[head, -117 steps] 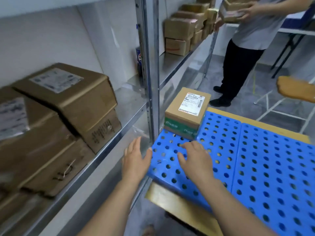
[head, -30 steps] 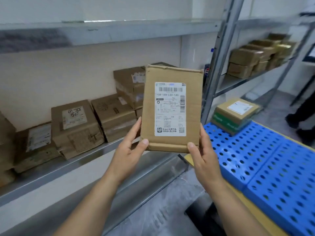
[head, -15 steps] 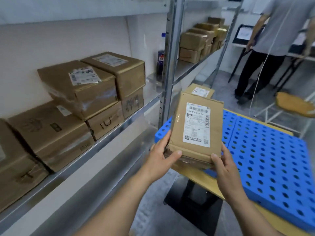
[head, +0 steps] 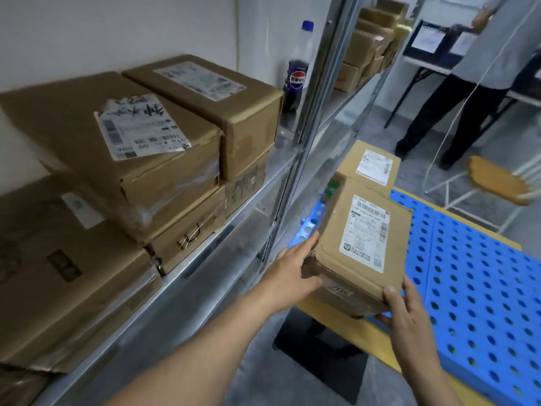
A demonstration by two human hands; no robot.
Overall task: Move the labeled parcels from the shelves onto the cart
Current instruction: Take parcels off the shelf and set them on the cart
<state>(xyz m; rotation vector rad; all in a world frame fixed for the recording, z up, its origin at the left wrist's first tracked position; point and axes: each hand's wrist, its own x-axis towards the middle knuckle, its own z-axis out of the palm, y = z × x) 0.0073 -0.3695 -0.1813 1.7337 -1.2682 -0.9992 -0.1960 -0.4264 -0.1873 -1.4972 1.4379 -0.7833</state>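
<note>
Held parcel [head: 355, 247] between both hands, label up, above near-left corner of cart [head: 480, 276]; contact with blue deck not discernible. Long axis runs 6 to 12 o'clock, slightly toward 1. Left hand [head: 295, 276] flat against its 9 o'clock side, fingers spread; right hand [head: 405, 312] clamps near corner at 5 o'clock, thumb on top. Both hands equally close. Parcel already on cart [head: 370, 167] lies at 12 o'clock, just beyond. Judgement: set-down spot straight below, short of that parcel. More labeled parcels on shelf [head: 190, 276] at 9–10 o'clock.
</note>
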